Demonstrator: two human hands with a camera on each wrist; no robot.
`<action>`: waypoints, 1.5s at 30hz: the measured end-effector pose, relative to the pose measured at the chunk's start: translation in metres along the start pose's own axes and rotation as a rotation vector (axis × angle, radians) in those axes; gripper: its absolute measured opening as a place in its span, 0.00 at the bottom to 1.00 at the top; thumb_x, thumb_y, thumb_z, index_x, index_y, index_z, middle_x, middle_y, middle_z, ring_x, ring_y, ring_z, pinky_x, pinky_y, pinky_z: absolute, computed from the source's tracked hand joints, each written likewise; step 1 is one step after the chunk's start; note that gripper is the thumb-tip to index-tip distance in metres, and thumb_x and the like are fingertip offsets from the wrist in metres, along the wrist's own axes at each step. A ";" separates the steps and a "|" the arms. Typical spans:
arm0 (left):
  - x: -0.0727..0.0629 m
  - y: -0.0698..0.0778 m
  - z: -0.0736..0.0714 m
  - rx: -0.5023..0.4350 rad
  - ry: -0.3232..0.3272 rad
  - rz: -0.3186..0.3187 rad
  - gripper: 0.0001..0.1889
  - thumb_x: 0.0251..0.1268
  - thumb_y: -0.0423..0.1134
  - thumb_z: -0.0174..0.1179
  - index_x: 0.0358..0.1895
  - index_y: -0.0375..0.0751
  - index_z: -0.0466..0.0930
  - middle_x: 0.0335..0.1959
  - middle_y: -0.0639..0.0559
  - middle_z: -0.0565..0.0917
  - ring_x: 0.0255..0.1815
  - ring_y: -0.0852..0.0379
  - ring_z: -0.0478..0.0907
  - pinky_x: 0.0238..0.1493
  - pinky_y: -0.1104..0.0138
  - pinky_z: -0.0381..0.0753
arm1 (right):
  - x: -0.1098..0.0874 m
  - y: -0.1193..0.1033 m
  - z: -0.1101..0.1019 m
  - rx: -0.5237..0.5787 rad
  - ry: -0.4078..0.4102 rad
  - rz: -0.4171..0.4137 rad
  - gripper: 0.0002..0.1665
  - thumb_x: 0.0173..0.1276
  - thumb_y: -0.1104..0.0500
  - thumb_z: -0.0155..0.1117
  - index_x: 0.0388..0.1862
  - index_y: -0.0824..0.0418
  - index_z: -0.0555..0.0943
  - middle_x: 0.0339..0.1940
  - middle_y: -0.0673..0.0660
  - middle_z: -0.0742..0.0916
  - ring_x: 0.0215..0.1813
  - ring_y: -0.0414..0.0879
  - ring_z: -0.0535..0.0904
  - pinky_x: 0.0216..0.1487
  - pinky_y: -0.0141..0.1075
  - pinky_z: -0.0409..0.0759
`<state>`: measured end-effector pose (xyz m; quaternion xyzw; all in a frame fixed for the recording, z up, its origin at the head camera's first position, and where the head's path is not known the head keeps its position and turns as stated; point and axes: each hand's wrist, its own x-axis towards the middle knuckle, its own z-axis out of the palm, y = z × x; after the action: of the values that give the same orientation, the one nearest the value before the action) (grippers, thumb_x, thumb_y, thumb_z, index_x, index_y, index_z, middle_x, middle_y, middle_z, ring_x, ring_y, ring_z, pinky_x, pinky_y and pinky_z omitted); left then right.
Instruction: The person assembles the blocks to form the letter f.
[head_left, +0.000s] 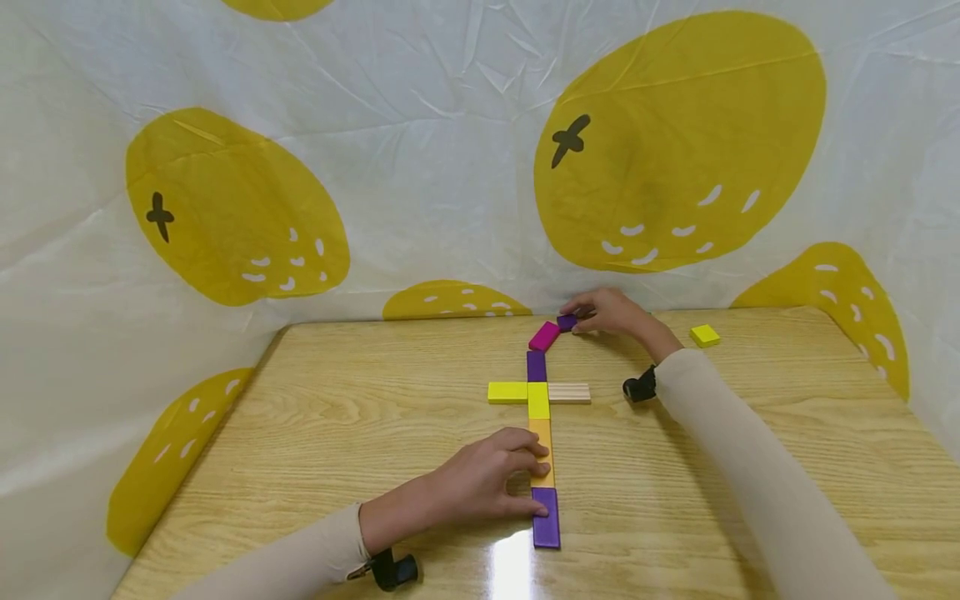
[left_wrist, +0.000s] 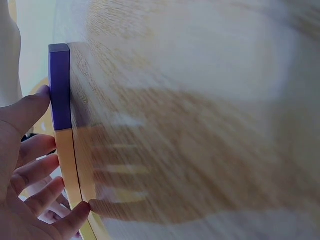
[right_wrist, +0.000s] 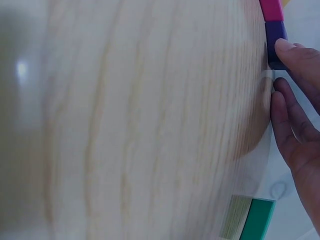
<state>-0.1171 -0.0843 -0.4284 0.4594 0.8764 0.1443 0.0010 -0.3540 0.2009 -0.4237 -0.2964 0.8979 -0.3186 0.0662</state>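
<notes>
Flat wooden blocks lie end to end on the table, forming a line with a cross-piece and a bent top. My left hand rests along its lower part. Its thumb touches the lowest purple block, and its spread fingertips lie on the orange stretch, partly covering it. At the far end my right hand pinches a small purple block between thumb and fingers. That block meets a magenta block set at a slant. Below the magenta one lies another purple block.
A yellow block sits at the crossing, with a yellow block to its left and a grooved plain-wood block to its right. A loose yellow block lies far right. A green block is near my right hand. A patterned sheet hangs behind.
</notes>
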 end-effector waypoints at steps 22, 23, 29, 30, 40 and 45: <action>-0.002 -0.001 0.000 -0.010 -0.003 -0.012 0.26 0.61 0.61 0.69 0.54 0.48 0.87 0.63 0.57 0.79 0.68 0.60 0.71 0.67 0.69 0.73 | 0.002 -0.001 0.003 0.012 0.028 -0.029 0.18 0.65 0.67 0.73 0.54 0.69 0.86 0.50 0.66 0.89 0.52 0.62 0.85 0.56 0.53 0.83; -0.002 -0.001 0.000 -0.010 -0.003 -0.011 0.26 0.61 0.61 0.69 0.54 0.48 0.87 0.63 0.57 0.79 0.68 0.60 0.71 0.67 0.69 0.73 | 0.002 -0.001 0.003 0.012 0.028 -0.032 0.18 0.65 0.67 0.73 0.54 0.69 0.85 0.49 0.66 0.89 0.52 0.62 0.85 0.56 0.53 0.83; -0.001 -0.001 0.000 -0.007 0.003 -0.004 0.26 0.61 0.61 0.69 0.54 0.48 0.87 0.62 0.57 0.79 0.68 0.60 0.71 0.67 0.70 0.73 | 0.002 0.001 0.004 0.004 0.041 -0.050 0.19 0.65 0.67 0.72 0.55 0.69 0.85 0.51 0.67 0.88 0.53 0.63 0.84 0.56 0.54 0.82; -0.001 -0.001 0.000 -0.008 0.005 -0.003 0.26 0.61 0.61 0.69 0.54 0.48 0.87 0.62 0.57 0.79 0.67 0.60 0.72 0.67 0.70 0.73 | 0.001 0.002 0.004 0.002 0.044 -0.056 0.20 0.65 0.67 0.72 0.56 0.70 0.84 0.52 0.67 0.88 0.54 0.64 0.84 0.57 0.54 0.82; 0.000 -0.001 0.000 -0.009 -0.001 -0.003 0.26 0.61 0.62 0.69 0.54 0.48 0.87 0.63 0.57 0.79 0.68 0.60 0.71 0.67 0.70 0.73 | -0.034 -0.002 -0.024 -0.111 0.069 -0.081 0.22 0.69 0.64 0.70 0.60 0.68 0.82 0.56 0.67 0.86 0.54 0.63 0.84 0.55 0.56 0.82; 0.000 -0.001 -0.001 -0.010 -0.002 -0.007 0.26 0.61 0.62 0.70 0.54 0.48 0.87 0.62 0.57 0.79 0.68 0.60 0.71 0.67 0.70 0.73 | -0.054 0.009 -0.043 -0.171 0.065 -0.050 0.22 0.69 0.63 0.70 0.60 0.68 0.82 0.57 0.68 0.85 0.54 0.64 0.83 0.55 0.55 0.83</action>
<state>-0.1175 -0.0848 -0.4279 0.4564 0.8773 0.1483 0.0048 -0.3280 0.2607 -0.3992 -0.3125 0.9159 -0.2519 0.0036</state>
